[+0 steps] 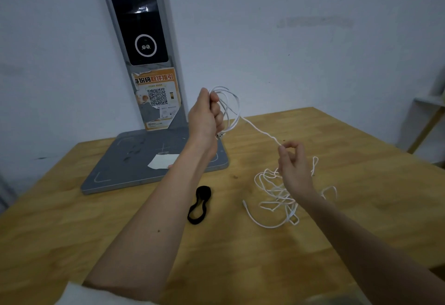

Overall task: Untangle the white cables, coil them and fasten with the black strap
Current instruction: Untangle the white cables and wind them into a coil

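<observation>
My left hand (207, 114) is raised above the table and grips a coil of white cable (230, 106), whose loops stick out to the right of the fist. From the coil a taut strand (260, 130) runs down to my right hand (292, 162), which pinches it between thumb and fingers. Below that hand a tangled pile of white cable (277, 196) lies on the wooden table (240, 256), with one plug end (244, 201) pointing left. The black strap (199, 204) lies in a loop on the table between my forearms.
A grey scanner stand (134, 160) with a flat base and a tall post carrying a dark screen (142, 27) and an orange QR sticker (157, 97) stands at the back left. A white paper slip (163, 161) lies on its base. A shelf (428, 116) is at the right.
</observation>
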